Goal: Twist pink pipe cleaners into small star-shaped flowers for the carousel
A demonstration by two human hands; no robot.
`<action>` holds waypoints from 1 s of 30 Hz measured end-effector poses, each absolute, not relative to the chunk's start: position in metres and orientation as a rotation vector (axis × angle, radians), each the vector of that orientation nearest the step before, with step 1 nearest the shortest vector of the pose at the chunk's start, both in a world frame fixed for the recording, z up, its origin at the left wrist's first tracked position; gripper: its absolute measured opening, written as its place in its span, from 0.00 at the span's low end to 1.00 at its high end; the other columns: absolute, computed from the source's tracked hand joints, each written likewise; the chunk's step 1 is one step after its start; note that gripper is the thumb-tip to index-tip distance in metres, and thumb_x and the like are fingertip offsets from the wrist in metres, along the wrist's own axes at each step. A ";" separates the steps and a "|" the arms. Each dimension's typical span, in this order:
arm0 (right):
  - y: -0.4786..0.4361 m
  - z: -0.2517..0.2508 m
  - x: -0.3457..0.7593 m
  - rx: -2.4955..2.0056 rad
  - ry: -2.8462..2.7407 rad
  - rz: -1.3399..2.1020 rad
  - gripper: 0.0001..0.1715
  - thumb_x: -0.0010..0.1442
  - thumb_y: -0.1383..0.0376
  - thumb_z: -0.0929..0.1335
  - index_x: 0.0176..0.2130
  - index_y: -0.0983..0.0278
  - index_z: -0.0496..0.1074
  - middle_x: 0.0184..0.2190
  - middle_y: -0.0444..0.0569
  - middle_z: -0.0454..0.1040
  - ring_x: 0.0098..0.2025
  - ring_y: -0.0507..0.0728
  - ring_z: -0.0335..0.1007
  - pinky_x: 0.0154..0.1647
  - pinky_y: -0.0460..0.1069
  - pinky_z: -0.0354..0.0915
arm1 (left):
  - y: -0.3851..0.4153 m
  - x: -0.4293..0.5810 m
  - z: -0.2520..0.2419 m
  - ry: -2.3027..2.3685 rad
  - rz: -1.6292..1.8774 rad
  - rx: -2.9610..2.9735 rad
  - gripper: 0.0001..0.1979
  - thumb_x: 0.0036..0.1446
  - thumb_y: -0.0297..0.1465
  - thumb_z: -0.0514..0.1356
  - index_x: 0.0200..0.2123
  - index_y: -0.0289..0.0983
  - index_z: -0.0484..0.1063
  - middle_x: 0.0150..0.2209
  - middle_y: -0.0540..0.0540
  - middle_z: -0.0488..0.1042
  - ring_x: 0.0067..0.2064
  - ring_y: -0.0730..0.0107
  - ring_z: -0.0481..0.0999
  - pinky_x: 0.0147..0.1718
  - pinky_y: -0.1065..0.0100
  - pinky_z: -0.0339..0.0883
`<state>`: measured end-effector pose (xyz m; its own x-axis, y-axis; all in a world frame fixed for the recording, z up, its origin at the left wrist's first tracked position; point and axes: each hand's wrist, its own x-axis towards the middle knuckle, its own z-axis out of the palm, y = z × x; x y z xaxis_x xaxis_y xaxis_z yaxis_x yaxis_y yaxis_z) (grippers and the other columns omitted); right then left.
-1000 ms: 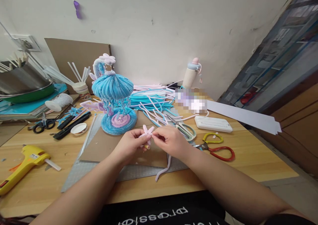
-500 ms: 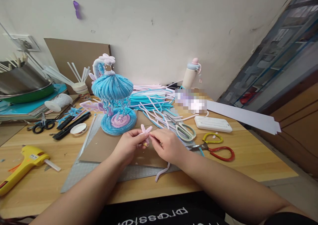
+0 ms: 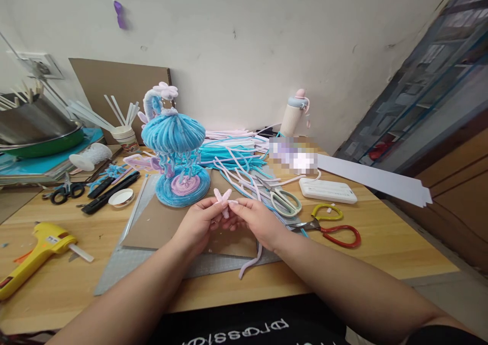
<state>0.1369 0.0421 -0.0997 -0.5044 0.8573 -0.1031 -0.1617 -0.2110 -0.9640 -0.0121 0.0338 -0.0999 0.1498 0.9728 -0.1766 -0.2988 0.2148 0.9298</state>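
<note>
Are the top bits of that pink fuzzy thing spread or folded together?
Spread. The pink fuzzy thing shows two top bits pointing apart, like a V.

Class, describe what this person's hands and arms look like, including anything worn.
The left hand and right hand wear no gloves. A black sleeve shows on the right arm; the left arm shows none.

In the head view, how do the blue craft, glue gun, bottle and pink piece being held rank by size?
Largest to smallest, as they look:
1. Blue craft
2. Glue gun
3. Bottle
4. Pink piece, partly covered
</note>
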 end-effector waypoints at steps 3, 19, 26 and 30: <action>0.041 -0.100 0.135 -0.843 -1.254 1.892 0.17 0.51 0.55 0.70 0.33 0.66 0.70 0.28 0.46 0.74 0.26 0.49 0.68 0.26 0.44 0.60 | 0.033 -0.009 -0.100 0.932 1.110 0.775 0.11 0.47 0.34 0.65 0.23 0.32 0.70 0.18 0.53 0.65 0.19 0.84 0.61 0.16 0.78 0.45; 0.050 -0.104 0.141 -0.939 -1.133 1.946 0.11 0.47 0.65 0.71 0.28 0.68 0.67 0.22 0.44 0.72 0.20 0.44 0.60 0.22 0.41 0.54 | 0.033 -0.005 -0.104 0.850 1.007 0.596 0.06 0.51 0.29 0.64 0.31 0.32 0.72 0.23 0.48 0.73 0.24 0.80 0.70 0.24 0.79 0.63; 0.048 -0.101 0.140 -0.944 -1.213 1.851 0.17 0.52 0.57 0.69 0.36 0.66 0.64 0.26 0.44 0.73 0.23 0.48 0.68 0.21 0.43 0.62 | 0.035 -0.008 -0.107 0.985 1.095 0.823 0.10 0.51 0.34 0.64 0.27 0.31 0.71 0.21 0.50 0.70 0.22 0.80 0.66 0.22 0.77 0.57; 0.049 -0.104 0.136 -0.924 -1.182 1.813 0.18 0.54 0.54 0.67 0.36 0.63 0.62 0.23 0.41 0.71 0.22 0.51 0.71 0.19 0.44 0.65 | 0.034 -0.009 -0.107 1.095 1.100 0.957 0.13 0.49 0.37 0.64 0.23 0.32 0.69 0.18 0.52 0.67 0.20 0.80 0.63 0.20 0.76 0.56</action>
<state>0.1364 0.0488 -0.1036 -0.4421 0.8827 -0.1592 -0.2101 -0.2744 -0.9384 -0.0091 0.0342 -0.1075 0.0942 0.9780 -0.1860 -0.1901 0.2011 0.9610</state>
